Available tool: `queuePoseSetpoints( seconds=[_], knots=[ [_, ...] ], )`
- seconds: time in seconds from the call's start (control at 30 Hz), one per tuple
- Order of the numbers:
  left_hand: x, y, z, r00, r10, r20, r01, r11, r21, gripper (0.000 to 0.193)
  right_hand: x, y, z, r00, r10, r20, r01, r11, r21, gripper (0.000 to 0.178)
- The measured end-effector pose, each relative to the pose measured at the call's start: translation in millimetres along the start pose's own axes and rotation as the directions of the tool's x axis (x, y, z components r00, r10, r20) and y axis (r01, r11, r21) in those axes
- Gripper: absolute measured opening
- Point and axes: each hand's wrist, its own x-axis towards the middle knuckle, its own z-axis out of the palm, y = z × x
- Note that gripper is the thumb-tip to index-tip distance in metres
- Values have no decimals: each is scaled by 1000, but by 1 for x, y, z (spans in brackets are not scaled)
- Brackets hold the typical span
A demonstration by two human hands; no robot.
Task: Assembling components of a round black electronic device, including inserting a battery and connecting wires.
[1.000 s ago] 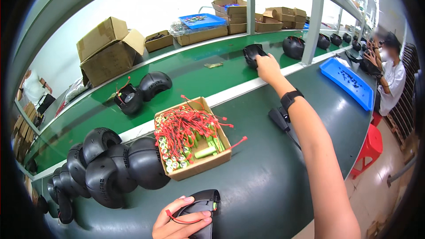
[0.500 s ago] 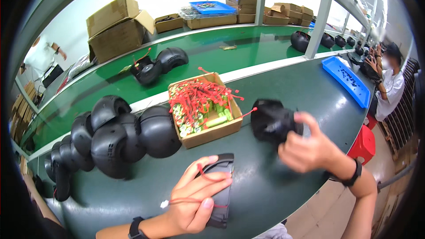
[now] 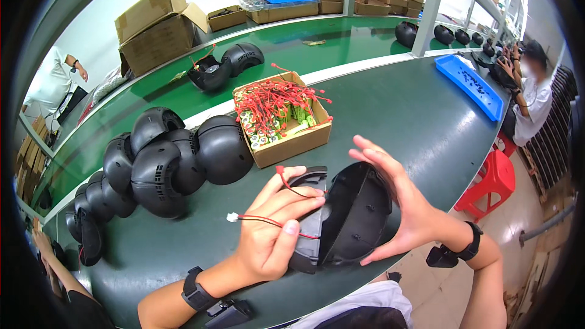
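Observation:
My left hand (image 3: 268, 231) is closed on a dark curved plastic housing piece (image 3: 309, 240). Red and black wires run from it across my fingers, one ending in a white connector (image 3: 232, 217) and another in a red one. My right hand (image 3: 414, 213) spans a black rounded plastic shell (image 3: 363, 213), fingers at its upper edge and thumb at its lower edge. The two pieces are side by side, edges meeting or nearly so. Beyond my left hand stands a cardboard box (image 3: 292, 144) of green battery cells with red-tipped wires.
Several black shells (image 3: 159, 176) are heaped on the bench's left side. Two more shells (image 3: 210, 73) lie on the green belt (image 3: 280, 49). A blue tray (image 3: 469, 88) of small dark parts lies at right, near a co-worker (image 3: 533, 97). A red stool (image 3: 490, 186) stands beside the bench.
My right hand has brought the black shell left and nearer, up against the wired piece in my left hand. The whole view has shifted slightly.

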Motion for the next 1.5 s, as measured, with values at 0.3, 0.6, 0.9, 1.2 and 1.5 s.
queuePoseSetpoints(
  seconds=[0.3, 0.6, 0.9, 1.2, 1.5],
  knots=[
    [3, -5, 2, 994, 64, 85, -56, 994, -93, 37, 10, 10, -1, 994, 41, 104, -65, 969, 237, 137],
    [4, -5, 3, 994, 54, 95, -45, 995, -94, 39, 12, 14, 7, 973, 61, 223, -130, 941, 312, 144],
    [1, -3, 2, 992, 23, 124, -11, 995, -99, 39, 9, 25, 18, 991, 58, 119, -112, 849, 516, 129],
    [-2, 3, 0, 990, -11, 139, 23, 996, -81, 38, 13, 21, 6, 987, 39, 155, -88, 943, 321, 128],
    [-1, 0, 0, 988, 0, 155, 14, 996, -92, 39, 5, 30, 33, 989, 150, 11, -109, 668, 736, 95]
  ],
)
